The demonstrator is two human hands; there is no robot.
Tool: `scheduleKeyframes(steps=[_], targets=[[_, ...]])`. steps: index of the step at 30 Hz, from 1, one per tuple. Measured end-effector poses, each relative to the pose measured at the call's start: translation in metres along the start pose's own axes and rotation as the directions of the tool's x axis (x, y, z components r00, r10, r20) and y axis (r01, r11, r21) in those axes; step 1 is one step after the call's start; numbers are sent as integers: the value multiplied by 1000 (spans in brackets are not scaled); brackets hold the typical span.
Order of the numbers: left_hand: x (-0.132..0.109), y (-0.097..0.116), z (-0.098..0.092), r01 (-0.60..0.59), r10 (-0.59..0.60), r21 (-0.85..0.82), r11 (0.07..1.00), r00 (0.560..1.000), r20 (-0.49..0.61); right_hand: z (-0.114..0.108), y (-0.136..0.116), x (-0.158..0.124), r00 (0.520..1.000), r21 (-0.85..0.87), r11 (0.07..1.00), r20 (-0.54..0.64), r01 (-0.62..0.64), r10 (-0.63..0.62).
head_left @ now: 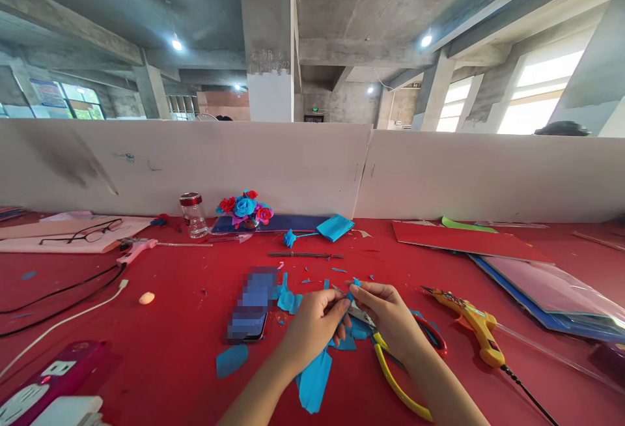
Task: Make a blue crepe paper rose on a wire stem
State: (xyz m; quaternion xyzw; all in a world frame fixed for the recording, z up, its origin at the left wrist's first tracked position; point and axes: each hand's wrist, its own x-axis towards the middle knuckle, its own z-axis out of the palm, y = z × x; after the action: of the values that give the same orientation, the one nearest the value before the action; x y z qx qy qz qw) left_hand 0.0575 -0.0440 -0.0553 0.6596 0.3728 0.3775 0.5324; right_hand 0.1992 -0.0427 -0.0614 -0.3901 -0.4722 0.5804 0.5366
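Both of my hands meet low in the middle of the view. My left hand [317, 318] is closed with thumb and fingers pinching a small piece of blue crepe paper [352, 290]. Thumb and fingertips of my right hand [388, 312] close on the top of that same piece. Below my left hand a long blue paper strip [315, 380] hangs or lies; whether it joins the pinched piece is hidden. Under my right hand are pliers or scissors with yellow handles [398, 390] and a tool with red handles [439, 336]. Blue paper scraps [288, 299] lie around.
A phone [251, 305] lies left of my hands, a yellow glue gun [471, 322] to the right. Behind are a paper flower arrangement [245, 208], a jar [194, 217], folded blue paper [335, 227] and a dark stick [306, 255]. A power strip [53, 374] sits front left.
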Motion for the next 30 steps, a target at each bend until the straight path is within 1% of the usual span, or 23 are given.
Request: scheduleKeyframes(steps=[6, 9, 12, 14, 17, 19, 21, 22, 24, 27, 30], targets=[[0, 0, 2, 1, -1, -8, 1000, 1000, 1, 0, 4, -1, 999, 7, 1000, 29, 27, -27], [1, -1, 3, 14, -14, -54, 998, 1000, 0, -1, 4, 1, 1000, 17, 1000, -9, 26, -26], [2, 0, 2, 54, -52, -135, 989, 998, 17, -2, 1, 2, 998, 67, 998, -56, -4, 7], [3, 2, 0, 77, -72, -177, 981, 997, 36, -2, -1, 2, 999, 109, 994, -43, -22, 27], [3, 3, 0, 86, -77, -215, 973, 996, 53, -3, -2, 2, 999, 137, 989, 10, -46, 45], [3, 2, 0, 89, -79, -224, 970, 995, 53, -4, 0, 3, 1000, 127, 992, -20, -13, 16], [3, 1, 1, 95, -88, -241, 966, 995, 42, -5, 3, 4, 995, 93, 995, -88, 45, -36], [3, 0, 1, 113, -105, -256, 960, 994, 44, -6, 5, 4, 991, 77, 995, -117, 68, -59], [2, -1, -1, 181, -163, -302, 936, 983, 85, -7, 6, 5, 986, 75, 993, -151, 88, -75], [2, -2, -4, 278, -233, -369, 887, 959, 161, -7, 4, 6, 986, 126, 989, -157, 80, -60], [2, -3, -8, 276, -229, -384, 881, 960, 164, -8, 2, 6, 992, 120, 991, -111, 67, -53]])
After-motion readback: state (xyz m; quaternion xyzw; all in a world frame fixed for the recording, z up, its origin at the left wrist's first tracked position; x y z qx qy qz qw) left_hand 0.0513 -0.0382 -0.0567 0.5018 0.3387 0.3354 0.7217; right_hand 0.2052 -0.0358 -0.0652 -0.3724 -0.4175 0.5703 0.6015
